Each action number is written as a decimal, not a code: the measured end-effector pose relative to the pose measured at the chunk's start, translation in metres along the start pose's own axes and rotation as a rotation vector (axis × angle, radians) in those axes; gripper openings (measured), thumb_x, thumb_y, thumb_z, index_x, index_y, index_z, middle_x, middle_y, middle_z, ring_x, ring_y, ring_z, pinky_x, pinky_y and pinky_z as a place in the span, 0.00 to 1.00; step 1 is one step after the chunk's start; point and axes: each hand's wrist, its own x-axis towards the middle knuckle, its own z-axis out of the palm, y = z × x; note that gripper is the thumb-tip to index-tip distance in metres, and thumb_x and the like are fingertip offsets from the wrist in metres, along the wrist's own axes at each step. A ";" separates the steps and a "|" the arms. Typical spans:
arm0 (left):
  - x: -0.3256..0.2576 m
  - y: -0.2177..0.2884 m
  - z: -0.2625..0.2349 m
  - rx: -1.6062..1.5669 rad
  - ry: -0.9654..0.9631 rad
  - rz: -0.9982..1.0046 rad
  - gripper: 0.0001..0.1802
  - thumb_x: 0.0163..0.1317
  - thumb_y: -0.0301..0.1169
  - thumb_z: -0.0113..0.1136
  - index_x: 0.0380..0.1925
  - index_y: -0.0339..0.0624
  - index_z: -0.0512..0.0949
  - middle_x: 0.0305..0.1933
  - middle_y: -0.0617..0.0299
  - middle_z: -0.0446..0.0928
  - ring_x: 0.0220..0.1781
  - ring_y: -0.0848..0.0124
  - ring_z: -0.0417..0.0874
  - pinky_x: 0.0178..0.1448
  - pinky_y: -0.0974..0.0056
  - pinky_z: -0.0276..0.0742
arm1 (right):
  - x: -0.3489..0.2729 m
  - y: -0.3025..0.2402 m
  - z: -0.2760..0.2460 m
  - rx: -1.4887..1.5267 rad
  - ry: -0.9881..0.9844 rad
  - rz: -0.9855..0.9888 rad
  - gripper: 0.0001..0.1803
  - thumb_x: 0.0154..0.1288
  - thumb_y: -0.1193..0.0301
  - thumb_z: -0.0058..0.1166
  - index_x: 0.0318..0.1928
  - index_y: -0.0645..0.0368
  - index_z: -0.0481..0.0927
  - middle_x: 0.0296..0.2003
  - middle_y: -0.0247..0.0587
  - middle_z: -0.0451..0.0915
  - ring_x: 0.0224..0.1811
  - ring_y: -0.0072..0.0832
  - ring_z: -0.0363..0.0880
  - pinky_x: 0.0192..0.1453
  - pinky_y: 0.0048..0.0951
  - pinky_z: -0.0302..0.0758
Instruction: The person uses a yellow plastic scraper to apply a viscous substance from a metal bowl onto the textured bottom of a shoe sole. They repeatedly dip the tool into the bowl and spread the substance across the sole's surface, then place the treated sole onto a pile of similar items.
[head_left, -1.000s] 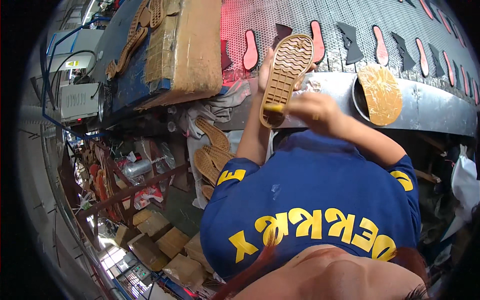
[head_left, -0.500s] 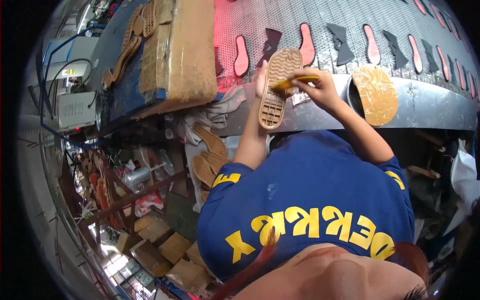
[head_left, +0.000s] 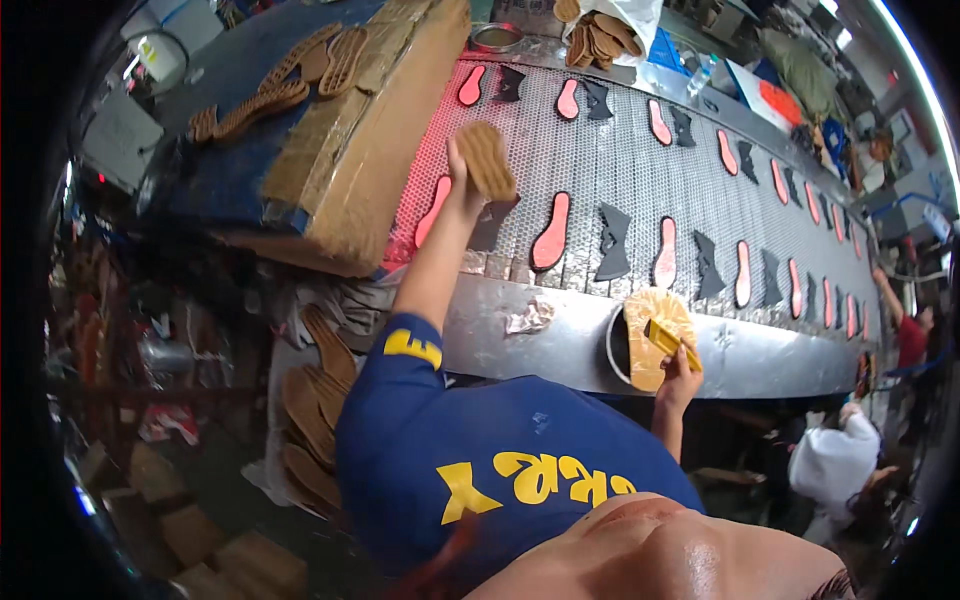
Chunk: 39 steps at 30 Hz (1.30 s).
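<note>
My left hand (head_left: pixel 456 165) is stretched far out over the mesh conveyor belt (head_left: pixel 560 145), closed on the edge of a tan rubber shoe sole (head_left: pixel 487 165). The sole hangs tilted over the pink insoles and black pieces. Closer to me, my right hand (head_left: pixel 680 376) grips a yellow-handled brush (head_left: pixel 668 341). The brush is over a tan, streaked oval board (head_left: pixel 650 374), which partly covers a round white-rimmed container (head_left: pixel 614 350) on the metal ledge. A pink insole with a black border (head_left: pixel 551 232) lies on the belt below the held sole.
A cardboard-edged blue bench (head_left: pixel 360 200) on the left holds several soles (head_left: pixel 343 62). More soles (head_left: pixel 315 400) are stacked by my left side. At the belt's far edge is a white bag of soles (head_left: pixel 605 38). Other people (head_left: pixel 835 455) are at the right.
My left hand has carried the sole away from me over the belt. My right hand has left the sole with the brush and moved to the oval board. The view has shifted.
</note>
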 end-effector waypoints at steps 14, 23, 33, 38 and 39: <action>-0.316 -0.130 -0.114 2.464 0.711 0.207 0.22 0.52 0.25 0.62 0.50 0.43 0.74 0.48 0.49 0.74 0.54 0.54 0.75 0.56 0.50 0.71 | -0.008 0.036 0.028 0.048 -0.148 0.243 0.12 0.67 0.73 0.56 0.49 0.65 0.77 0.37 0.40 0.80 0.28 0.22 0.75 0.30 0.21 0.74; -0.498 -0.060 0.026 2.417 2.334 0.072 0.51 0.47 0.40 0.68 0.71 0.46 0.53 0.75 0.41 0.45 0.78 0.46 0.35 0.70 0.27 0.30 | 0.034 0.045 0.087 -0.082 -0.462 0.340 0.14 0.67 0.73 0.55 0.50 0.67 0.77 0.29 0.34 0.78 0.24 0.20 0.71 0.29 0.19 0.68; -0.497 -0.102 0.089 1.836 2.514 -0.474 0.67 0.40 0.53 0.72 0.75 0.55 0.39 0.74 0.28 0.29 0.76 0.33 0.30 0.67 0.22 0.32 | 0.006 0.054 0.092 -0.112 -0.543 0.306 0.14 0.68 0.70 0.56 0.50 0.66 0.78 0.29 0.33 0.78 0.25 0.16 0.68 0.29 0.18 0.65; -0.489 -0.088 0.078 1.808 2.570 -0.484 0.63 0.44 0.52 0.69 0.75 0.55 0.39 0.72 0.21 0.30 0.73 0.26 0.35 0.63 0.19 0.40 | 0.023 0.056 0.059 -0.115 -0.414 0.271 0.12 0.67 0.72 0.56 0.49 0.64 0.78 0.31 0.34 0.79 0.23 0.17 0.69 0.29 0.17 0.66; -0.488 -0.088 0.075 1.787 2.602 -0.469 0.63 0.45 0.51 0.69 0.75 0.56 0.39 0.72 0.21 0.30 0.73 0.26 0.36 0.63 0.19 0.41 | 0.026 0.053 0.056 -0.110 -0.382 0.279 0.12 0.67 0.73 0.56 0.49 0.64 0.79 0.32 0.35 0.79 0.23 0.17 0.70 0.29 0.17 0.67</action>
